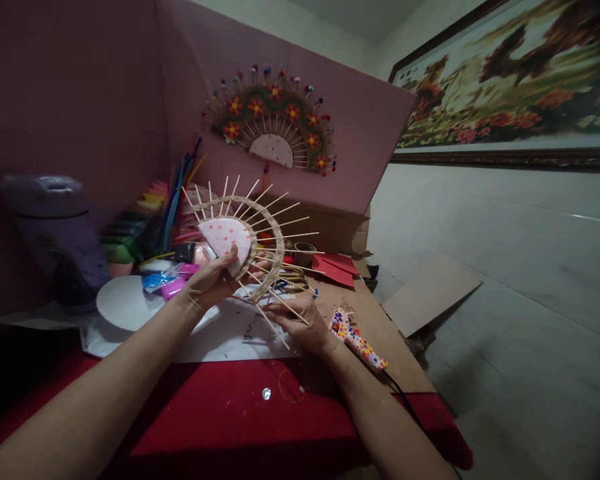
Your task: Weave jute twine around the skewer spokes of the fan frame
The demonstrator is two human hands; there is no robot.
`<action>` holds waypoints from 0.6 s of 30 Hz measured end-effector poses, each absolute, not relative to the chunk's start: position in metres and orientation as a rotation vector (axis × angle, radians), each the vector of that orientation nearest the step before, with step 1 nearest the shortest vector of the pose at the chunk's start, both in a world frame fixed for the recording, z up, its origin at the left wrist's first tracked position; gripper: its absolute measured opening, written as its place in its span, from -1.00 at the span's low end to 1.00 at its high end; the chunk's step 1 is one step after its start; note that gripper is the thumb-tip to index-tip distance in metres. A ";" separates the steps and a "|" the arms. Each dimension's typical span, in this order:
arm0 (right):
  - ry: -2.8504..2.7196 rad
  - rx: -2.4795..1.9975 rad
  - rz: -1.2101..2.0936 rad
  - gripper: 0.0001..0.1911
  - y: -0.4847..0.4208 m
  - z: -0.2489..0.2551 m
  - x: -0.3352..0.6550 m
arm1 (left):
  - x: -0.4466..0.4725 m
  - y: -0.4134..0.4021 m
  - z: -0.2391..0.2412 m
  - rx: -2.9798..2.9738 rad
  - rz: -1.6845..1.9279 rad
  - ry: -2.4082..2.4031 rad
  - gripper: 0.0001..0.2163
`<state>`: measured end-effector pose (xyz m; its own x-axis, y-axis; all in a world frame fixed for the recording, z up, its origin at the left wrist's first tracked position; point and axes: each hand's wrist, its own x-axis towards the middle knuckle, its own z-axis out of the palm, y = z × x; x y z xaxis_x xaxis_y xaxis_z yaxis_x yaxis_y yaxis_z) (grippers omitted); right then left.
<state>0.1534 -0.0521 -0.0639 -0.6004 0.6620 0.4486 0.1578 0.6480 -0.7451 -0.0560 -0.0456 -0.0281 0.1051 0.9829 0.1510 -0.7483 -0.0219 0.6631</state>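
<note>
My left hand (211, 280) is closed on a half-made fan (240, 237). The fan has a pink dotted half-disc, wooden skewers spreading outward and a band of woven twine around them. I hold it upright above the table by the pink half-disc. My right hand (303, 323) rests lower, at the fan's bottom right edge. Its fingers are curled around the lowest skewers and the twine there. A finished fan (275, 123) with orange flowers and coloured beads hangs on the pink board behind.
A glue gun (357, 341) with a flower pattern lies right of my right hand, its cord running toward me. White paper sheets (230, 333) lie on a red cloth (220, 413). Coloured pipe cleaners (177, 193), packets, red card (336, 267) and a purple pot (55, 233) stand behind.
</note>
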 end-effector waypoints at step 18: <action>-1.785 -0.803 1.421 -0.59 -0.048 -0.058 0.155 | -0.059 -0.048 -0.019 0.711 1.569 0.456 -0.69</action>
<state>0.1547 -0.0477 -0.0576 -0.5569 0.8175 0.1467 0.0404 0.2031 -0.9783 -0.0593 -0.0477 -0.0191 -0.0165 0.9845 0.1748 -0.7374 -0.1300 0.6628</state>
